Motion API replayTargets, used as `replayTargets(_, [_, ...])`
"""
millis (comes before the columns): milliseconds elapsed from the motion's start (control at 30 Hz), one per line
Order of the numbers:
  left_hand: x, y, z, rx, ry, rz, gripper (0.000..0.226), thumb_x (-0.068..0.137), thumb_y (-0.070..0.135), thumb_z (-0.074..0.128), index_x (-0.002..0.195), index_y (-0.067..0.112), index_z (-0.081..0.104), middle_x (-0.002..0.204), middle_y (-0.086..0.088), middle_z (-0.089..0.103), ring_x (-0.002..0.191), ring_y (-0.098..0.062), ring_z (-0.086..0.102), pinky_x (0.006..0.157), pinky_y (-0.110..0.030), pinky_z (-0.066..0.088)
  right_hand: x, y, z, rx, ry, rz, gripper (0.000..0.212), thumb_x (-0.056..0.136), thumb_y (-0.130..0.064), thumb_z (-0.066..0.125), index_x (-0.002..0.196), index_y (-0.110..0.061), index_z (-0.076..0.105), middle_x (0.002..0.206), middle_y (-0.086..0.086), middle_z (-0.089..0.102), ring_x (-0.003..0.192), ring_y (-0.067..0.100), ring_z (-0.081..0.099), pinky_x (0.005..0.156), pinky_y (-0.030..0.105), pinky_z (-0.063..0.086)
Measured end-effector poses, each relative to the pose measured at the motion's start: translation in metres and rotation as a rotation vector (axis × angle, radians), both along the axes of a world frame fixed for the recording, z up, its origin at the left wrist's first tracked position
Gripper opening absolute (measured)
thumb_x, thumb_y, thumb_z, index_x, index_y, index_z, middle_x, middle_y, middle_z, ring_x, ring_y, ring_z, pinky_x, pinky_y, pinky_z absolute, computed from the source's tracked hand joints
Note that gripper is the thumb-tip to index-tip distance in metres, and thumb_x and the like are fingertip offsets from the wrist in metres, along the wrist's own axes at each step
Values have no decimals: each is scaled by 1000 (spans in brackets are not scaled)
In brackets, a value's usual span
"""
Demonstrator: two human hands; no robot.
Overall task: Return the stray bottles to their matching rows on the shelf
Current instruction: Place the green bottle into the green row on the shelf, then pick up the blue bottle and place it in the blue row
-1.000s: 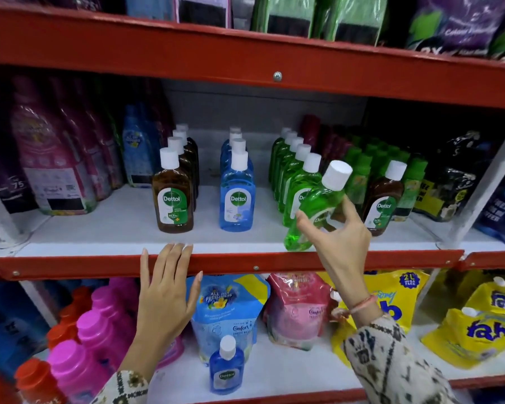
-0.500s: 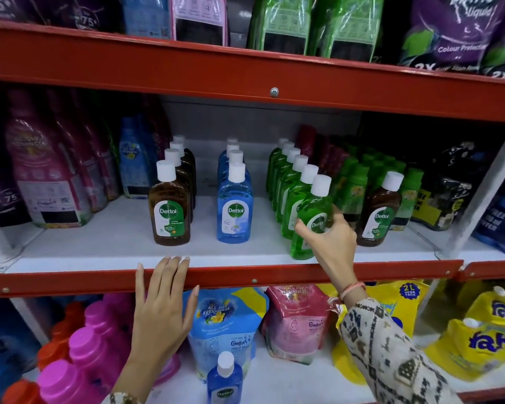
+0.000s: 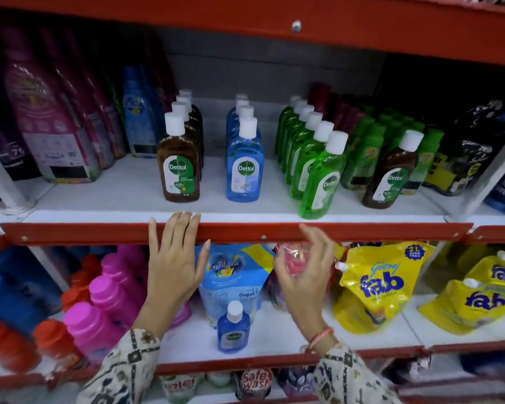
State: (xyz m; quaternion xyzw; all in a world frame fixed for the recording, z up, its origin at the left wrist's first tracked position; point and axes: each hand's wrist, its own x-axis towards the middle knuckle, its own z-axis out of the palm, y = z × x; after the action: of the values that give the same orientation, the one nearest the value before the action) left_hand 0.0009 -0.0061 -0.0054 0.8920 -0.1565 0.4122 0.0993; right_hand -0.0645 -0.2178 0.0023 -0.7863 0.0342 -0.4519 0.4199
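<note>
Three Dettol rows stand on the middle shelf (image 3: 105, 199): brown (image 3: 179, 164), blue (image 3: 244, 167) and green. The front green bottle (image 3: 321, 182) stands at the shelf's front, free of any hand. A stray brown bottle (image 3: 391, 173) stands to the right among green-capped bottles. A small stray blue bottle (image 3: 233, 329) stands on the lower shelf in front of a blue pouch. My left hand (image 3: 174, 263) lies flat, fingertips on the red shelf edge (image 3: 263, 233). My right hand (image 3: 306, 272) hovers empty below that edge, fingers apart, slightly blurred.
Purple and pink refill pouches (image 3: 50, 126) fill the left of the middle shelf, dark packs (image 3: 467, 158) the right. Below are pink bottles (image 3: 108, 295), orange bottles (image 3: 56, 342), a blue Comfort pouch (image 3: 233, 275) and yellow Fab pouches (image 3: 379, 284). A white upright (image 3: 490, 176) divides the bays.
My right hand set the green bottle upright at the front of its row, let go and dropped below the shelf edge. My left hand stayed on the red edge.
</note>
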Motion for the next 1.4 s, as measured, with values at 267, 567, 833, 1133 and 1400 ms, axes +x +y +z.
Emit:
replayTargets(267, [0,3,3,-6,26,-13,49,100,37,39,137,6,49,137,-14,57,133,-31,46,120,-58,17,-36,64,-124,72,570,191,79,66,-45,74,131,-14,43,119,1,46,112,17,43,96,32,43])
replayTargets(567, [-1,1,4,-38,49,-30,48,101,36,39,136,6,50,136,-12,57,134,-29,45,121,-58,17,-25,95,-163,193,718,38,83,64,-43,82,129,-6,47,111,9,53,103,31,51,92,39,46])
replayTargets(833, [0,3,3,-30,52,-34,48,101,37,37,137,6,50,137,-12,56,134,-29,45,120,-59,18,-39,70,-131,191,607,78,77,56,-41,84,122,-13,57,102,-4,57,103,24,61,84,36,52])
replayTargets(1133, [0,2,5,-33,52,-34,49,100,37,39,137,6,50,137,-12,57,134,-29,46,120,-58,18,-37,32,-8,155,363,224,81,55,-49,87,126,-25,55,114,-4,65,107,14,65,87,38,58])
replayTargets(1400, [0,2,5,-57,40,-50,48,98,36,41,135,7,53,135,-11,58,132,-28,47,120,-58,20,-13,25,91,143,143,179,65,58,-45,83,114,-19,64,102,-6,74,95,4,68,82,13,52])
